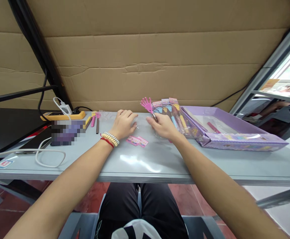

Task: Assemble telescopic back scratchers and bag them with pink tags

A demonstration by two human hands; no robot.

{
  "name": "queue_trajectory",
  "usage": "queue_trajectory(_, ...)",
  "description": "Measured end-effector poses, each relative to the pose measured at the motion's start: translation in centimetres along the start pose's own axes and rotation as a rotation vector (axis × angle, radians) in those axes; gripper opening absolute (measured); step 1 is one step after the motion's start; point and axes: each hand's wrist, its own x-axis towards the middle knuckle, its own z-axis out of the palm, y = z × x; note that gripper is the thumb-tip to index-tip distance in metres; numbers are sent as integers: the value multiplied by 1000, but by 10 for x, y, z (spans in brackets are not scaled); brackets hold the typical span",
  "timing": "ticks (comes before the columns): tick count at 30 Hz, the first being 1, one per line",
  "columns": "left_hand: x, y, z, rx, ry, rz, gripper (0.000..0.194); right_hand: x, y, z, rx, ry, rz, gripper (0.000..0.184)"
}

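Note:
My right hand (164, 126) is closed around the dark handle of a hand-shaped pen, whose pink spread-finger top (147, 105) points up and left. Across from it, my left hand (124, 124) rests on the table with loosely curved fingers, thumb apart from the index finger. Something clear, like plastic film, shows by its fingertips, but I cannot make out a grip on it. Two small pink printed cards (137, 141) lie between the hands, nearer to me. Just behind my right hand are wrapped hand-shaped pens (176, 114) with blue and yellow tops.
A purple box (237, 141) holding a dark pink stick stands at right. Loose hand-shaped pens (97, 122) lie left of my left hand. Further left are a yellow power strip (65, 115), a white cable (50, 151) and a dark flat device (34, 141). Cardboard (140, 49) rises behind.

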Motion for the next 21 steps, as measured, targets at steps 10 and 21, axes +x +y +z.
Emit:
queue_trajectory(10,-2,-23,5,-32,-77,5,35,1,4,-22,-87,-144,-26,35)
queue_trajectory(21,-1,-23,1,95,-32,-20,34,1,8,-30,-92,-63,-129,43)
